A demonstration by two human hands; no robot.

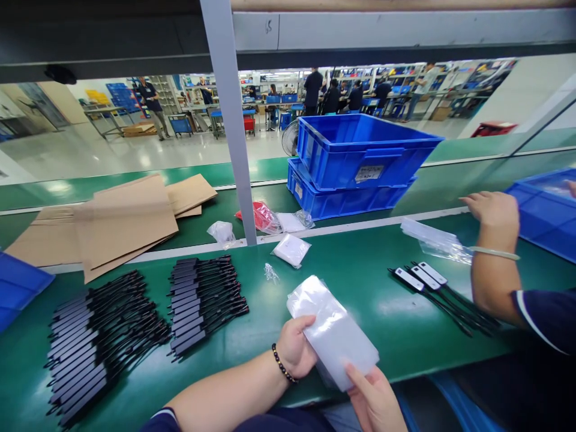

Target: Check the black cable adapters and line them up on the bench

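A stack of clear plastic bags (pixel 335 330) is held in front of me, above the near edge of the green worktop (pixel 265 324). My left hand (pixel 297 348), with a beaded bracelet at the wrist, grips the stack's left side, thumb on top. At the lower right corner, my right hand (pixel 371 393) pinches the bags between thumb and fingers. Just beyond lie a small white packet (pixel 291 249) and a little heap of small metal pieces (pixel 270 273). To the left, black cabled devices lie in two rows, a nearer row (pixel 184 312) and a farther-left row (pixel 85 342).
A co-worker's arm (pixel 497 240) reaches in from the right, beside white-faced cabled devices (pixel 423 277), clear plastic strips (pixel 434 240) and a blue bin (pixel 546 210). Stacked blue crates (pixel 360 162) stand behind the worktop. Cardboard sheets (pixel 130 222) lie back left; a grey post (pixel 229 120) rises mid-view.
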